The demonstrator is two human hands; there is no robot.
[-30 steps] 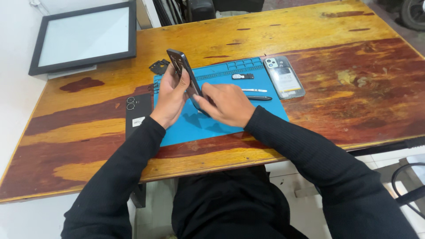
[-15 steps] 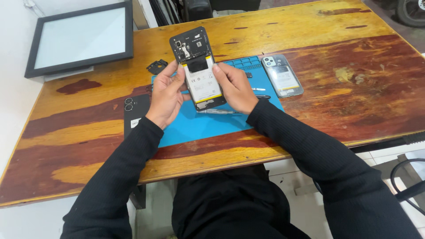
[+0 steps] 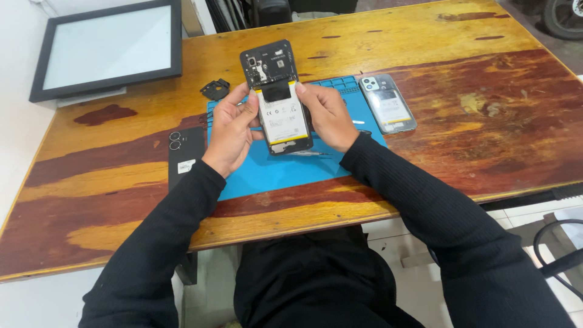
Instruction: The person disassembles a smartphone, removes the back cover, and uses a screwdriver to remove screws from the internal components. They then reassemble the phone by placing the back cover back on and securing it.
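Two arms in black sleeves reach forward, elbows bent outward. The left hand (image 3: pixel 229 129) and right hand (image 3: pixel 327 115) are raised close together, palms facing inward, fingers curled in a grip.

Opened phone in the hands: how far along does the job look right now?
Done: the opened phone has its rear cover off, with battery and board exposed; a black back cover and a small black bracket lie on the table. In hand: left hand and right hand hold it above the blue mat. Left: the battery is in place; a second phone lies untouched.
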